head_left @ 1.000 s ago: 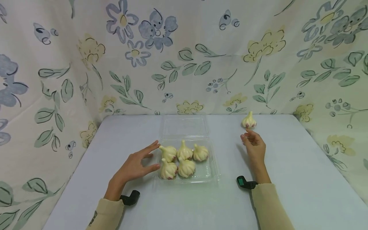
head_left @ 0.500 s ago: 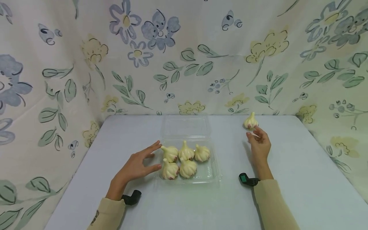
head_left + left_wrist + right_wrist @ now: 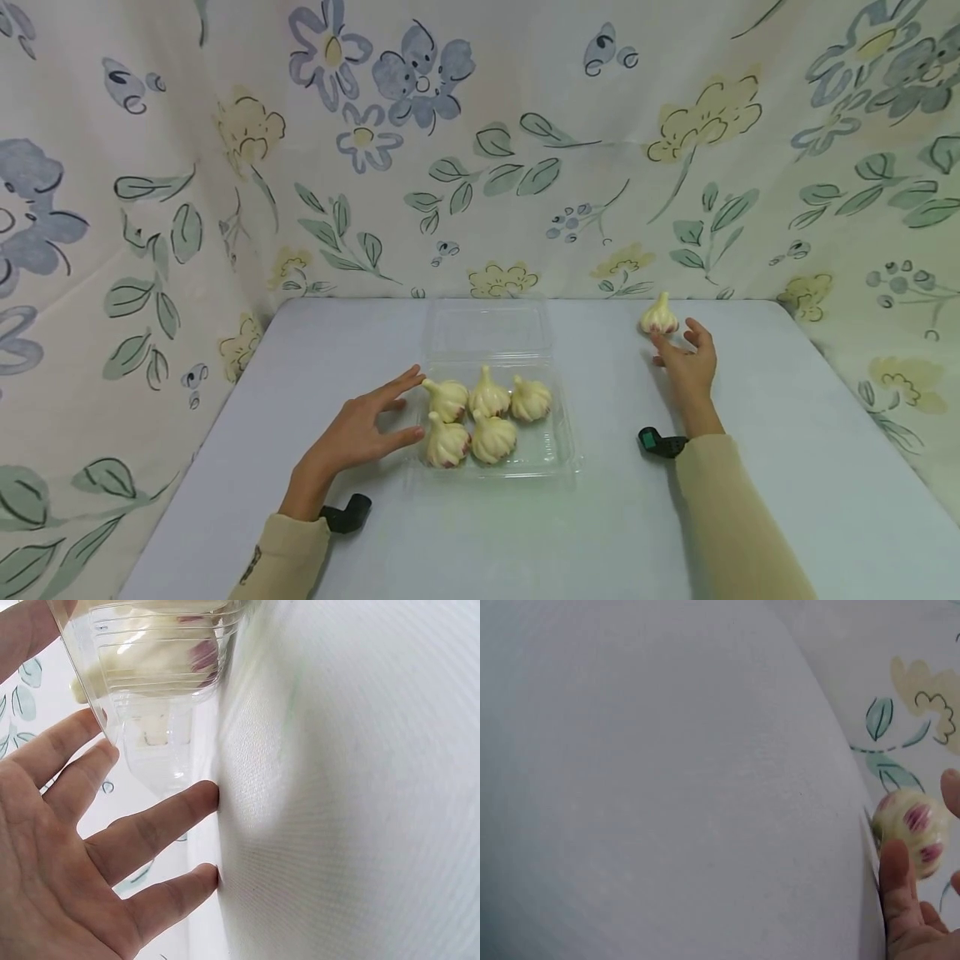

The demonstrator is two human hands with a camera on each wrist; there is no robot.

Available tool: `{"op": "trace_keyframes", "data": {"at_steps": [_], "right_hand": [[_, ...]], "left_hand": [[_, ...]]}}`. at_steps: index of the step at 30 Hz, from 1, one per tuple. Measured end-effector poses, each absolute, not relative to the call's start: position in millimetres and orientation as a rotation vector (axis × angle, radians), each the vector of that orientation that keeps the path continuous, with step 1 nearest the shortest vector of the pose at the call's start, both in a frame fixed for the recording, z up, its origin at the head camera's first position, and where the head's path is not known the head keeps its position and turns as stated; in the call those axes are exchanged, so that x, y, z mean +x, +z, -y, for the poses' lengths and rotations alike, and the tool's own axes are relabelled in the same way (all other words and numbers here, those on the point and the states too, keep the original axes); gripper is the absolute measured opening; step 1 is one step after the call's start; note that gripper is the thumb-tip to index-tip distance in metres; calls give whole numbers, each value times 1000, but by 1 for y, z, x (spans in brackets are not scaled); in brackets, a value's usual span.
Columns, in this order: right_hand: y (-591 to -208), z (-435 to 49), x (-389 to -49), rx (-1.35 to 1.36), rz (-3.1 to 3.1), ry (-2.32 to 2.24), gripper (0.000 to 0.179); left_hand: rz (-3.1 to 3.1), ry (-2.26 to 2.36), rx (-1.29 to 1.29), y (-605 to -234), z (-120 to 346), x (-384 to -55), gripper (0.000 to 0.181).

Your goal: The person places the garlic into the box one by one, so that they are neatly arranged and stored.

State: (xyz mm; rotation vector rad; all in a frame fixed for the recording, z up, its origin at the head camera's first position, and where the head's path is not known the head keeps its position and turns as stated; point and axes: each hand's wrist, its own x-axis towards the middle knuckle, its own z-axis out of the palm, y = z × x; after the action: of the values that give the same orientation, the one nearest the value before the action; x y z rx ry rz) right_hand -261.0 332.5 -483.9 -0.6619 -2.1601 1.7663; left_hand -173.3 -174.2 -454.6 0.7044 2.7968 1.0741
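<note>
A clear plastic clamshell box (image 3: 540,446) lies with its lid folded back. Several cream garlic bulbs (image 3: 494,437) with purple marks sit inside, filling its left and middle. My left hand (image 3: 360,429) is at the box's left side, fingers spread. In the left wrist view two fingertips (image 3: 204,796) meet the table and others reach the box's rim. A single garlic bulb (image 3: 659,317) stands upright near the table's back edge. My right hand (image 3: 692,367) is just in front of it, fingers parted around nothing. In the right wrist view the bulb (image 3: 915,825) shows beyond a fingertip; contact cannot be told.
The box's clear lid (image 3: 487,327) lies flat behind it, reaching the table's back edge. A white cloth covers the table (image 3: 480,542). A flowered curtain (image 3: 480,167) hangs right behind and at both sides. A black wrist camera (image 3: 660,442) is on each wrist.
My right hand has shifted a little to the right and forward at the lone garlic bulb, and its fingers have spread. My left hand and the box stay as they were. The head view has turned slightly.
</note>
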Motion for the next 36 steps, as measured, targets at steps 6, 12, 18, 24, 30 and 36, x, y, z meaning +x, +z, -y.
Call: {"op": "trace_keyframes", "data": {"at_steps": [6, 12, 18, 24, 30, 36], "right_hand": [[-478, -339, -270, -692, 2259, 1769, 90], [-476, -343, -276, -625, 2388, 1671, 90], [-473, -344, -280, -572, 2507, 1604, 90], [-471, -350, -284, -488, 2625, 1542, 91], [-472, -352, -285, -490, 2641, 1514, 90], [-476, -353, -285, -508, 2602, 1507, 85]], "left_hand": [[-2797, 1081, 717, -453, 175, -173, 76], [-2801, 1082, 704, -453, 173, -173, 77], [-2807, 1080, 684, -454, 174, -172, 77], [-2814, 1074, 680, -454, 174, -172, 77], [-2816, 1071, 672, -454, 174, -172, 77], [-2818, 1065, 659, -455, 174, -172, 78]]}}
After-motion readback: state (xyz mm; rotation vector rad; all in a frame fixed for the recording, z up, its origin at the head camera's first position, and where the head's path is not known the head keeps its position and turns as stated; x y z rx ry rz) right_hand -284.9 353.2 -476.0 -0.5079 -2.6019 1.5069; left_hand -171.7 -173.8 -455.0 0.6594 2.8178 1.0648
